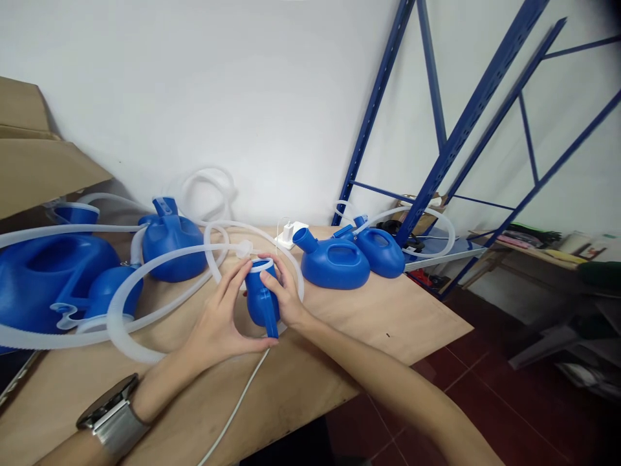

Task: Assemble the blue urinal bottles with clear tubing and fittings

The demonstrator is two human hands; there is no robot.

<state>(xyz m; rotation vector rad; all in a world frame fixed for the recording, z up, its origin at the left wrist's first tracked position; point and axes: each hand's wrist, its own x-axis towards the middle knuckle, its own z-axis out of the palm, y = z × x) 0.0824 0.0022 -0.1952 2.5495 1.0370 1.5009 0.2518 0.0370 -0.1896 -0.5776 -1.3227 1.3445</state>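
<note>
Above the wooden table (pixel 339 323), a blue urinal cup (pixel 257 301) with a white rim and a flat tab pointing toward me is held between both hands. My left hand (pixel 218 317) spans it, fingertips at the rim and thumb at the tab's lower end. My right hand (pixel 286 294) wraps its right side, thumb near the rim. A clear hose (pixel 169 255) with a translucent connector (pixel 244 248) curls just behind and left of the cup. The cup's far side is hidden.
Blue urinal bottles stand left (pixel 172 249) and right (pixel 334 264), with another blue cup (pixel 111 291) among hoses. A white plug adapter (pixel 288 233) sits at the wall. A white cable (pixel 237 408) crosses the front edge. Cardboard (pixel 43 162) and a blue shelf frame (pixel 451 152) flank the table.
</note>
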